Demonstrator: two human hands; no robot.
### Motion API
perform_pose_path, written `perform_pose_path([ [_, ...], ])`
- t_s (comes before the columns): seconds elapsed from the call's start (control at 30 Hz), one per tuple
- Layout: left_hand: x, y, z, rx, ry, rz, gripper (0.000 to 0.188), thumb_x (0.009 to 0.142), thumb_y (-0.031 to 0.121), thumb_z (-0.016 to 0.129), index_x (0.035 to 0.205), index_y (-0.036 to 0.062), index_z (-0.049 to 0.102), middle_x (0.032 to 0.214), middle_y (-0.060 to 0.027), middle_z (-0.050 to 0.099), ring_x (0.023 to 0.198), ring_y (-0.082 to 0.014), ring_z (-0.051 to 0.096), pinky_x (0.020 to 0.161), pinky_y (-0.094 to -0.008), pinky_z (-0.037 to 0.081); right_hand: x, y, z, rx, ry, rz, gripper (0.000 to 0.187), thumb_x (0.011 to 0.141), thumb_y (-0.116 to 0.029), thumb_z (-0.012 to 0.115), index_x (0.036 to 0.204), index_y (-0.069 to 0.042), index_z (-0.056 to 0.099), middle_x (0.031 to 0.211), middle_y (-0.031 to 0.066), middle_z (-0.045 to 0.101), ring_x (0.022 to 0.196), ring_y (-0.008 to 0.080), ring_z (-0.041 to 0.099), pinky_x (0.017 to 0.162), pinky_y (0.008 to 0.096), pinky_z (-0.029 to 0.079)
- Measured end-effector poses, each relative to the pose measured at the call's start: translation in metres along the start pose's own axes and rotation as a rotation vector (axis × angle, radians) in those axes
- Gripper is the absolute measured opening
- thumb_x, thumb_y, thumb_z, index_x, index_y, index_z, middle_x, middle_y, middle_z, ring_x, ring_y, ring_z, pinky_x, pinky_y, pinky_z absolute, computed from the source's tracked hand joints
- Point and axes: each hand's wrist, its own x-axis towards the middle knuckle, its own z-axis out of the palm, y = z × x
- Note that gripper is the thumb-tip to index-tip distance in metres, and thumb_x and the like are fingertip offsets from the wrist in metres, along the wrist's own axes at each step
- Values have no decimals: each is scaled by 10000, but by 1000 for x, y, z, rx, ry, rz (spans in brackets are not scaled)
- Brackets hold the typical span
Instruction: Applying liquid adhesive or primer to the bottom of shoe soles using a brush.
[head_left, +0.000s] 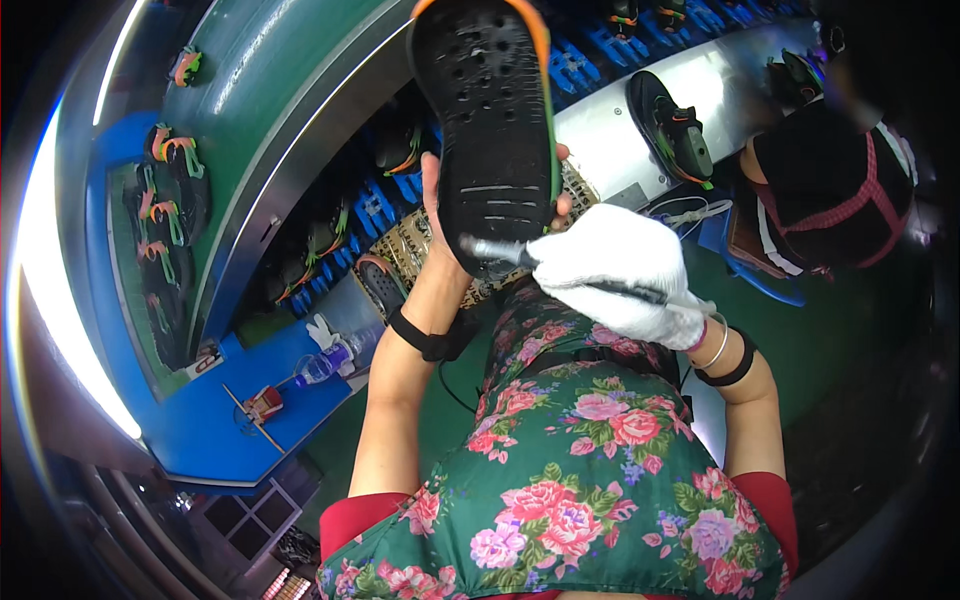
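My bare left hand (pixel 438 222) is wrapped round a black shoe sole (pixel 498 150) from beneath, thumb on one edge and fingertips on the other. The sole's broad, holed end points away, and a strip of orange and green runs along its rim. My right hand (pixel 615 265), in a white knitted glove, grips a brush (pixel 500 250) with a metal ferrule. Its tip lies over the near, rounded end of the sole; whether it touches cannot be made out. A wet-looking gloss covers part of the black surface.
Beyond the sole runs a line of blue holders (pixel 575 68) with sandals. A black sandal (pixel 672 130) rests on a pale metal surface. At left, a blue table (pixel 225 440) bears a plastic bottle (pixel 325 365). More sandals (pixel 165 215) lie on the green belt. Another person (pixel 835 190) is at right.
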Motion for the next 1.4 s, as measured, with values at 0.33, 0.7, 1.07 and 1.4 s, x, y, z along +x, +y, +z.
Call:
perform_pose_path([
  [0.33,-11,19,-28,19,45,-144,913,881,641,617,1530,35,406,1476,-279,489,1218,-434,591,1035,-548,487,-7,-3,-5,110,-207,-125,301,757,-81,825,1055,-104,790,1002,82,767,823,250,710,731,359,570],
  [0.7,0,23,-23,90,269,-108,956,883,679,586,1567,52,355,1534,-293,418,1230,-478,586,1025,-586,497,3,3,3,-22,-18,-106,237,778,-42,831,1008,-70,780,989,91,767,836,237,720,722,343,564],
  [1.07,-3,8,-31,-127,27,-95,790,1021,610,411,1557,33,359,1512,-254,472,1319,-411,554,1092,-577,468,-8,13,2,638,-60,516,212,822,6,788,1034,0,780,1022,126,774,947,170,728,870,311,575],
  [1.4,-12,-17,-6,-158,304,-173,764,1012,664,357,1533,108,415,1425,-293,520,993,-544,652,842,-610,572,47,48,-61,-148,112,133,201,839,-23,773,1040,-37,768,990,101,760,902,195,725,820,331,590],
])
